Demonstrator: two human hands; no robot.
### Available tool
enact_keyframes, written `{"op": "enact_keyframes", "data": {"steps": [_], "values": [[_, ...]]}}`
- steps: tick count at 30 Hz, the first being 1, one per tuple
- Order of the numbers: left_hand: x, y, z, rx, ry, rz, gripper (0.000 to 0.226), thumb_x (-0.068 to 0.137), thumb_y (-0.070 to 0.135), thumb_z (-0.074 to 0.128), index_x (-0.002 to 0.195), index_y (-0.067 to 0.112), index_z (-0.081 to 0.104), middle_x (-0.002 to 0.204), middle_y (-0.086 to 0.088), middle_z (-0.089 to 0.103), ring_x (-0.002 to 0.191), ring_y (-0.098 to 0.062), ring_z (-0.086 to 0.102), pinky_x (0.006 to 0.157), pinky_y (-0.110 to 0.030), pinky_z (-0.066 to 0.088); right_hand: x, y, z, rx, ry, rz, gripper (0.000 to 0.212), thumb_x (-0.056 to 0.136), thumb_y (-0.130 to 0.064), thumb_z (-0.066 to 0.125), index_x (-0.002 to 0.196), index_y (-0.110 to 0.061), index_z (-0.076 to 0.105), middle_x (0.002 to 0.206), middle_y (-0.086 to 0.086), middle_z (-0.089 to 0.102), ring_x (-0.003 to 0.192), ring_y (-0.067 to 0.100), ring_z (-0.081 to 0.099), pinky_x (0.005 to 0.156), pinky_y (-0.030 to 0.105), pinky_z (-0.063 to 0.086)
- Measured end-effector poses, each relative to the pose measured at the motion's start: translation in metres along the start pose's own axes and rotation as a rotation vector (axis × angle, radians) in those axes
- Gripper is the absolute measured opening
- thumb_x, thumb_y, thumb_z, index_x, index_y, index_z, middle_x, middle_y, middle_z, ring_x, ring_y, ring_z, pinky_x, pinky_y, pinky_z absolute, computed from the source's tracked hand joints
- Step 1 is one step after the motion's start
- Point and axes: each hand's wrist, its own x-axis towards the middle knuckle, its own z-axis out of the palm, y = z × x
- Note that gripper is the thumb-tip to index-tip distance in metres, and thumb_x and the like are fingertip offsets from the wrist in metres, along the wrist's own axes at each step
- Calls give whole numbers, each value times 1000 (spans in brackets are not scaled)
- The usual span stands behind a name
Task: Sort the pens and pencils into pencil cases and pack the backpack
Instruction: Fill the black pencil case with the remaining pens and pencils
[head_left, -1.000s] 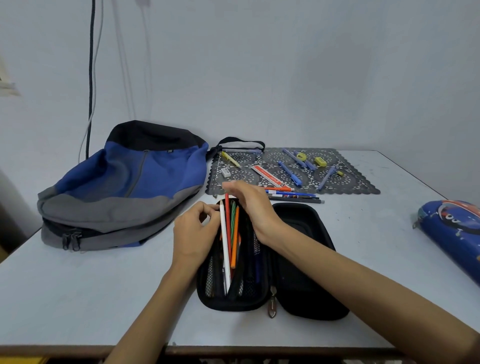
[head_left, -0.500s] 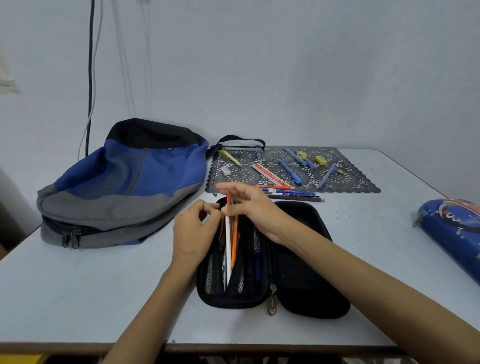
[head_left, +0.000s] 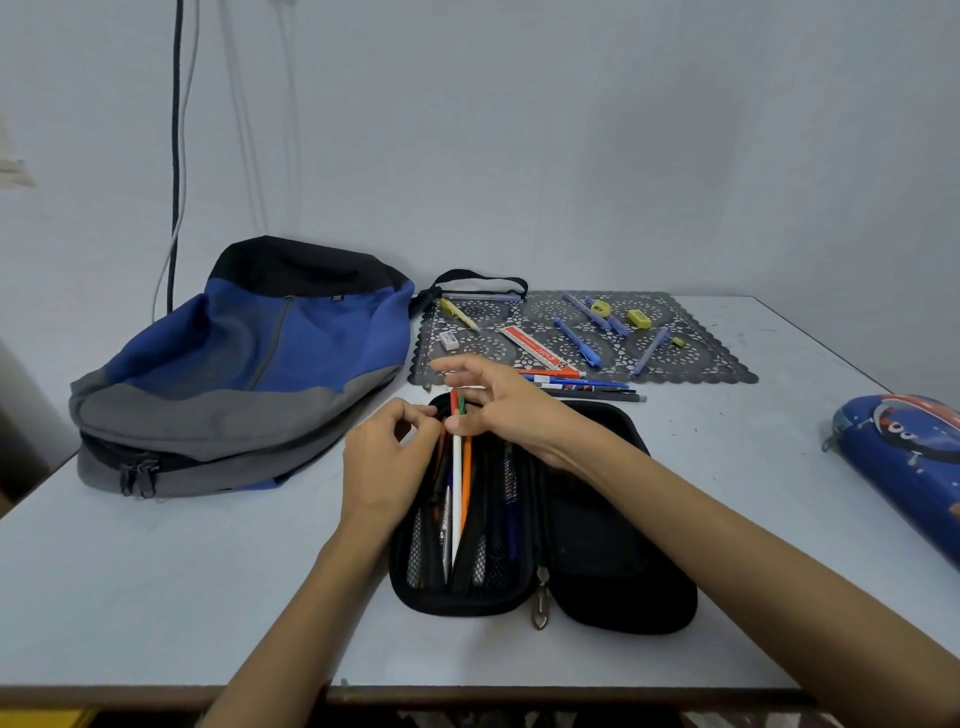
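A black pencil case (head_left: 613, 561) lies open in front of me. Its left half holds several pencils (head_left: 457, 483), white, orange, red and green, behind a mesh pocket. My left hand (head_left: 387, 462) pinches the pocket's edge at the case's far left. My right hand (head_left: 506, 405) pinches the tops of the pencils, pushing them into the pocket. A blue and grey backpack (head_left: 234, 364) lies at the left. A blue printed pencil case (head_left: 904, 457) sits at the right edge.
A dark lace mat (head_left: 696, 358) at the back holds blue pens (head_left: 576, 343), a yellow pen, a red ruler (head_left: 535, 348), an eraser and yellow sharpeners. More pens (head_left: 587, 387) lie along its front edge. A cable hangs down the wall at left.
The pencils have gone deeper into the case's left pocket. My right hand has lowered with them, and my left hand stays at the pocket's edge.
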Motion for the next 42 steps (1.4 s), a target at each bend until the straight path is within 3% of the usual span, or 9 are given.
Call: {"op": "enact_keyframes", "data": {"steps": [5, 7, 12, 18, 22, 29, 35, 38, 42], "values": [[-1, -1, 0, -81, -38, 7, 10, 81, 32, 60, 82, 23, 64, 92, 9, 70, 94, -11, 66, 93, -42, 52, -1, 0, -14, -130, 126, -108, 27, 86, -16, 71, 112, -22, 67, 119, -2, 64, 113, 9, 57, 98, 30, 44], [-2, 1, 1, -96, -65, 25, 12, 79, 31, 55, 86, 26, 63, 94, 11, 69, 97, -11, 65, 95, -41, 51, -2, 1, -25, -171, 187, -178, 12, 88, -10, 66, 97, -17, 71, 102, 0, 68, 96, 8, 62, 87, 24, 47], [-1, 1, 1, -81, -98, 52, 18, 76, 34, 51, 88, 32, 64, 93, 16, 68, 95, -9, 63, 89, -38, 51, -6, 8, -41, -507, -8, -306, 26, 78, 4, 71, 84, -20, 76, 106, -4, 63, 103, 4, 57, 83, 14, 40], [3, -6, 3, -36, -129, 78, 35, 67, 49, 55, 96, 31, 62, 101, 19, 66, 102, 0, 59, 87, -25, 42, -6, 18, -41, -554, -31, -421, 18, 78, -3, 76, 86, -19, 79, 108, -3, 63, 105, 9, 56, 93, 33, 46], [5, -8, 3, -51, -151, 78, 27, 73, 38, 59, 99, 30, 62, 103, 19, 66, 105, -1, 58, 91, -29, 43, -10, 21, -37, -576, -47, -478, 17, 79, -2, 75, 86, -17, 79, 109, -3, 63, 105, 7, 56, 91, 26, 45], [7, -11, 4, -24, -157, 106, 36, 71, 44, 56, 104, 31, 63, 107, 19, 66, 109, -2, 57, 97, -35, 44, -13, 19, -34, -490, -89, -481, 29, 78, 7, 71, 91, -18, 78, 114, -4, 60, 109, 11, 54, 93, 26, 46], [10, -16, 3, 37, -198, 221, 42, 78, 40, 46, 116, 39, 64, 116, 21, 64, 119, -8, 54, 102, -44, 43, -14, 23, -34, -573, -77, -462, 24, 81, -2, 72, 95, -20, 78, 106, -3, 56, 103, 10, 51, 93, 29, 43], [11, -17, 4, 32, -178, 217, 44, 75, 42, 44, 113, 38, 66, 116, 22, 64, 118, -7, 54, 102, -45, 43, -14, 22, -34, -666, -62, -464, 22, 83, -9, 72, 97, -24, 77, 105, -4, 55, 104, 11, 49, 94, 37, 43], [10, -16, 4, 18, -179, 216, 41, 74, 44, 45, 108, 39, 67, 113, 23, 65, 117, -7, 54, 102, -45, 43, -15, 16, -34, -821, -65, -507, 16, 83, -17, 72, 95, -28, 75, 106, -10, 56, 104, 7, 45, 90, 35, 43]]}}
